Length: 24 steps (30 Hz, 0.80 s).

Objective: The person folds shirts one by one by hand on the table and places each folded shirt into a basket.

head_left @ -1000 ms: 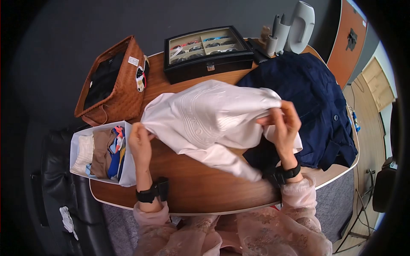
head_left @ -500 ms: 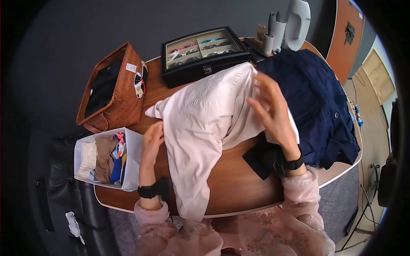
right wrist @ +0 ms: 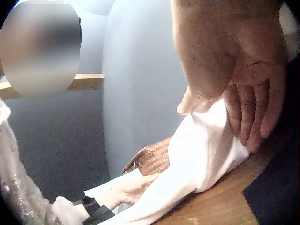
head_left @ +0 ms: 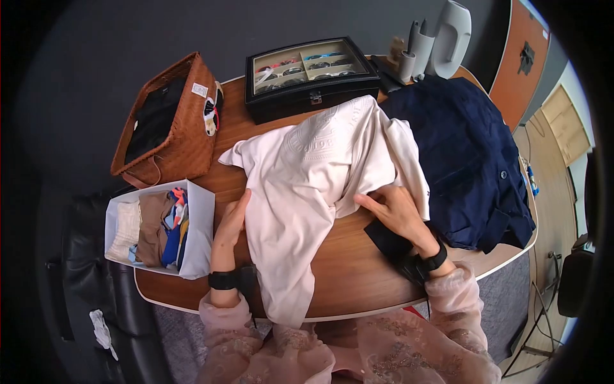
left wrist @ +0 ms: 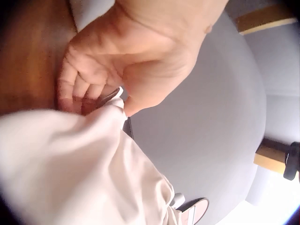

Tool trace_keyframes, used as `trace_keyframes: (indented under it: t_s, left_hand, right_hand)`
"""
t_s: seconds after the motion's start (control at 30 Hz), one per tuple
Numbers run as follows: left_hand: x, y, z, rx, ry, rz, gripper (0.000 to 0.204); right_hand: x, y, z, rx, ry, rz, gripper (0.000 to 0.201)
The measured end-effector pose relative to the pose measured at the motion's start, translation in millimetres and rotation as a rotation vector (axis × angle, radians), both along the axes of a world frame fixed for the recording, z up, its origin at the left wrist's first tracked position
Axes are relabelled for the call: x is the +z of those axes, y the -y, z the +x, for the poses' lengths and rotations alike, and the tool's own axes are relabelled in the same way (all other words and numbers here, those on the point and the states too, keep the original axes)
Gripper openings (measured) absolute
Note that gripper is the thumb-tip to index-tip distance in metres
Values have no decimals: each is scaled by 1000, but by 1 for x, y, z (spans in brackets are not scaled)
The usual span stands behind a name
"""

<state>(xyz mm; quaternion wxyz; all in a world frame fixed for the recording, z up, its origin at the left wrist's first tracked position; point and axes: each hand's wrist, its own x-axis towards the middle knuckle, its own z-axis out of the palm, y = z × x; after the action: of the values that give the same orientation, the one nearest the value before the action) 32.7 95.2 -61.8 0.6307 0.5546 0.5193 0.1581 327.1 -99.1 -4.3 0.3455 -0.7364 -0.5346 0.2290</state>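
A cream sweatshirt (head_left: 291,192) with raised lettering lies rumpled across the middle of the table, one sleeve hanging toward the front edge. At its left edge, my left hand (head_left: 231,223) pinches a fold of the cloth; the left wrist view shows the edge between thumb and curled fingers (left wrist: 79,86). My right hand (head_left: 401,214) rests on the garment's lower right part, thumb spread away from its fairly straight fingers (right wrist: 255,110). Beneath that wrist a black cloth (head_left: 387,238) shows on the table.
A navy garment (head_left: 460,166) covers the table's right side. Behind stands a black glasses case (head_left: 313,99) with a clear lid. On the left are a woven basket (head_left: 192,144) with dark cloth and a white box (head_left: 199,224) of folded clothes. A white vase (head_left: 451,41) stands at the back right.
The sweatshirt has been turned and laid down, its sleeve now toward the front. My right hand let go at its far edge, then came down and nearer onto the cloth.
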Motion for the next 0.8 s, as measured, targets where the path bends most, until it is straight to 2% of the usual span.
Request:
trace_keyframes:
  t_s: [0.03,0.1,0.13,0.2,0.27,0.33,0.4,0.5,0.57,0.6,0.7,0.8]
  left_hand:
    - [-7,1,0,0,6,0,54]
    - [2,12,10,209,357,-133,54]
    - [4,12,7,213,362,-131,54]
    - [8,11,1,244,675,-315,50]
    - [10,15,-2,233,633,-226,45]
    - [5,14,-6,216,591,-136,40]
    - [1,16,-11,-40,570,-205,31]
    - [0,21,-7,-85,401,-86,21]
    - [3,21,-2,81,432,95,19]
    - [11,14,-5,88,425,252,18]
    - [43,3,-11,409,644,344,20]
    - [73,-29,-36,516,773,437,22]
  right_hand:
    - [0,-3,-1,-35,56,14,52]
    - [-6,-9,0,-75,103,22,50]
    - [-8,-11,1,-85,117,74,49]
    - [-2,-12,-2,-89,132,125,49]
    - [9,-11,-6,-34,91,125,46]
    - [9,-13,-8,-59,144,169,46]
    - [11,-15,-10,-83,194,215,47]
    - [15,-25,-6,-99,300,179,41]
    - [17,-29,0,-99,319,164,36]
    - [22,-28,3,-88,303,199,31]
    - [40,-27,32,-101,138,265,34]
    - [71,-27,69,-179,-312,475,31]
